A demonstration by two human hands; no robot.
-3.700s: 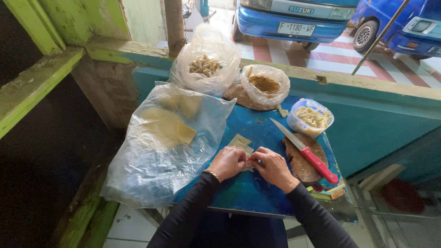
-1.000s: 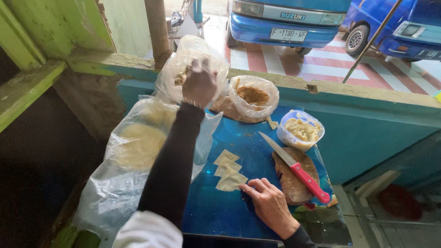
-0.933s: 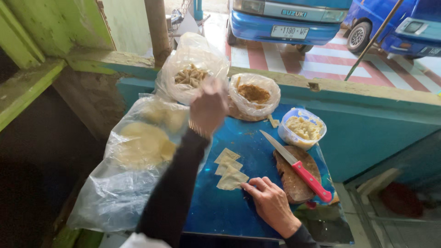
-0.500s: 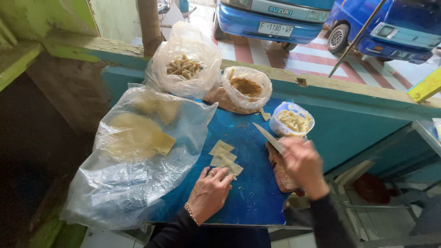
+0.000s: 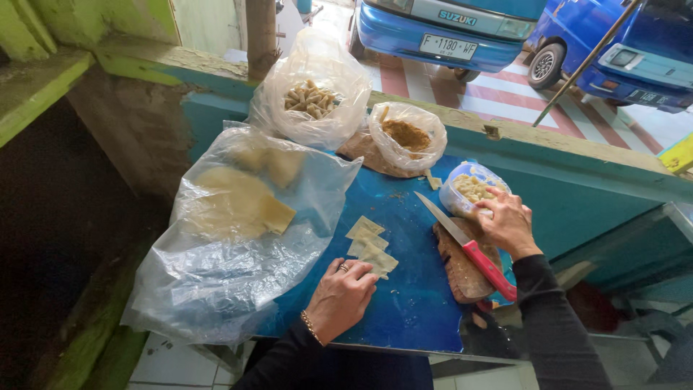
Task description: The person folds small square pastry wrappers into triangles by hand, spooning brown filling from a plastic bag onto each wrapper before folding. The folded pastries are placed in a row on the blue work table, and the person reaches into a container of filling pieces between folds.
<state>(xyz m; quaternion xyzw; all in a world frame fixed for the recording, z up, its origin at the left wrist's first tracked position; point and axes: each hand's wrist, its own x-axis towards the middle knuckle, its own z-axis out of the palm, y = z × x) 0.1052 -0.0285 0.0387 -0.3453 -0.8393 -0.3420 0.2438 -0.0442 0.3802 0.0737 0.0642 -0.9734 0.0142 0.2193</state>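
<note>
1. A person works at a blue table set against a painted ledge, with parked blue vehicles on the striped pavement beyond.

2. The left hand rests palm-down on the tabletop, fingers loosely spread and gripping nothing, its fingertips touching the near edge of a small stack of pale square dough wrappers.

3. The right hand reaches away from the body to a small clear plastic bag of chopped pale filling, fingers curled at the bag's mouth (whether they have pinched any filling cannot be told from this angle).

4. The key relation: the filling bag lies to the right and slightly beyond the wrappers, directly at the right hand, while the wrappers sit just ahead of the left hand; each hand is nearest its own item, and the two are near each other.

5. Between them lies a red-handled knife, its long axis running diagonally, blade pointing away and to the left, resting on a brown wooden cutting board under the right wrist.

6. To the left, a large clear bag holds bigger dough sheets; at the back stand a bag of rolled pieces and a bag of brown crumbly seasoning.
</note>
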